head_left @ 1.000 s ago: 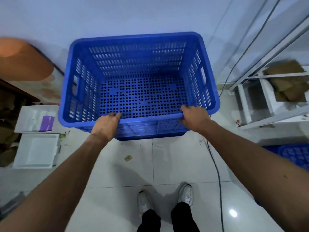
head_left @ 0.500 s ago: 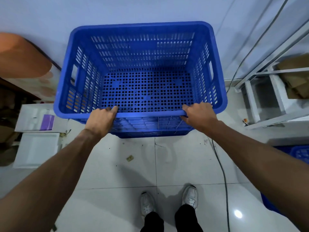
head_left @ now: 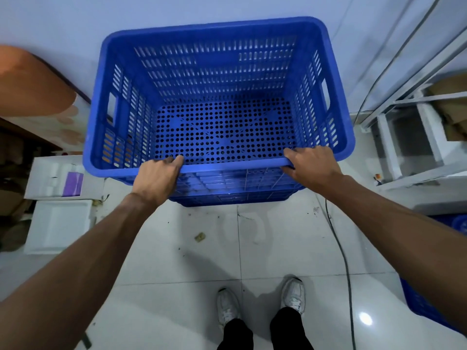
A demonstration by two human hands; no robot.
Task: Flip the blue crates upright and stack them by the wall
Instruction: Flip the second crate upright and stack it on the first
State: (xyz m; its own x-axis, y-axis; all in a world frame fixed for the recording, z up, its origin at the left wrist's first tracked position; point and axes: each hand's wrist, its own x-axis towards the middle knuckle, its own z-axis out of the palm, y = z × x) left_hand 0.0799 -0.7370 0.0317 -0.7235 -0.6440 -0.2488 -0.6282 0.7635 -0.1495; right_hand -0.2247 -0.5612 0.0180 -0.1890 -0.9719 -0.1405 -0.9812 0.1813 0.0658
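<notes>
So the blue crate point(head_left: 214, 72) is upright, open side up, straight out ahead of both grips, with its far side close to the wall point(head_left: 75, 21). Left grip point(head_left: 156, 178) is clamped on the near rim toward the left end and right grip point(head_left: 313, 165) on the same rim toward the right, fingers curled over the edge. Off past the right grip there's a white rack point(head_left: 386, 147) and a cable point(head_left: 338, 238) on the floor. A second blue crate point(head_left: 419, 304) peeks out below that arm. White foam trays point(head_left: 58, 226) lie left of the left grip.
</notes>
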